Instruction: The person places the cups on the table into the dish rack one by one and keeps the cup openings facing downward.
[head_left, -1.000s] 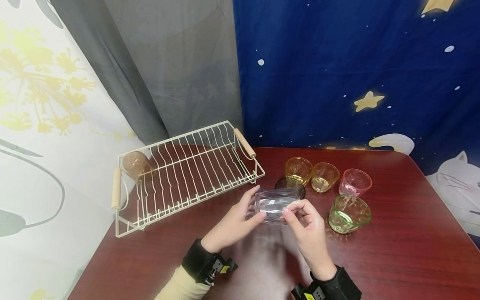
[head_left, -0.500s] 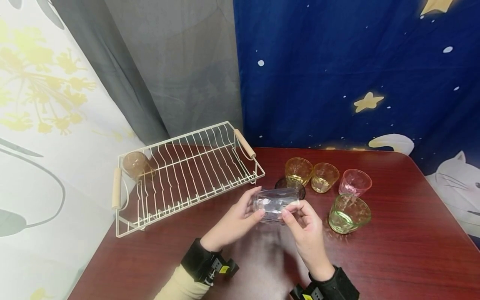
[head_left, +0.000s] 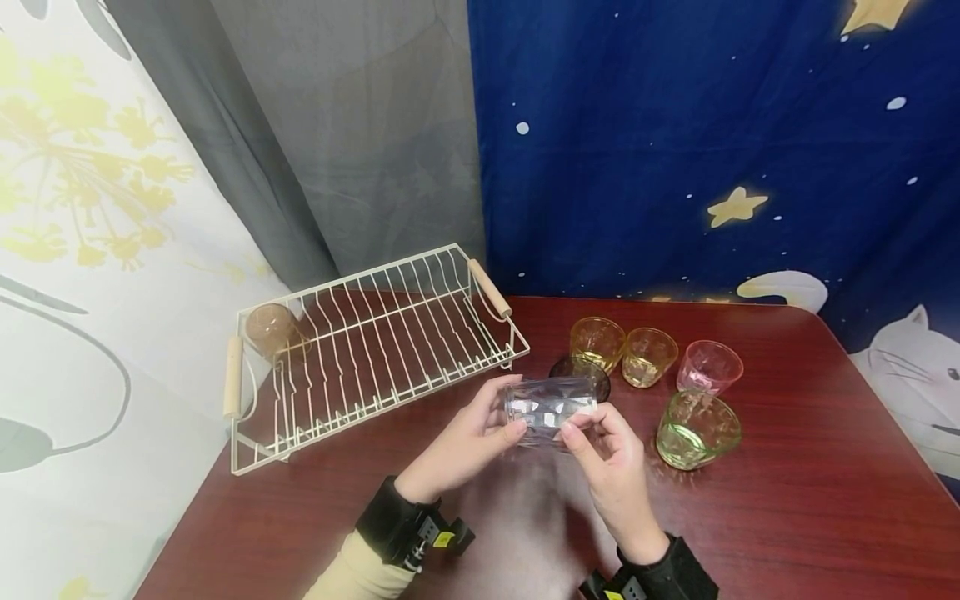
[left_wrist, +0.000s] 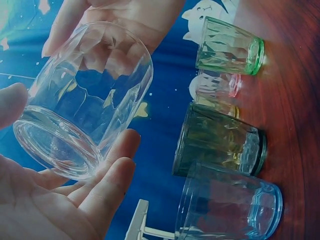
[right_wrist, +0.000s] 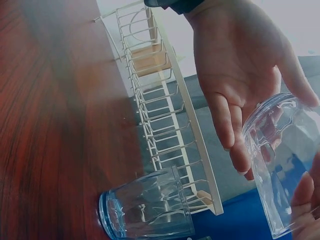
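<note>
The head view is bright, and the white curtain [head_left: 172, 350] is so pale that its pattern looks washed out. A soft, whitish shine sits on the tabletop [head_left: 810, 508] near the bottom middle, with a dark shadow just beside it, below the right hand [head_left: 613, 467]. The clear cup [head_left: 551, 410] has little white sparkles (like bits of ice). Both wrist views are dimmer and bluer, and a bit fuzzy. In the right wrist view, a blurry gray smudge covers part of the tabletop, and the top right corner glows white.
</note>
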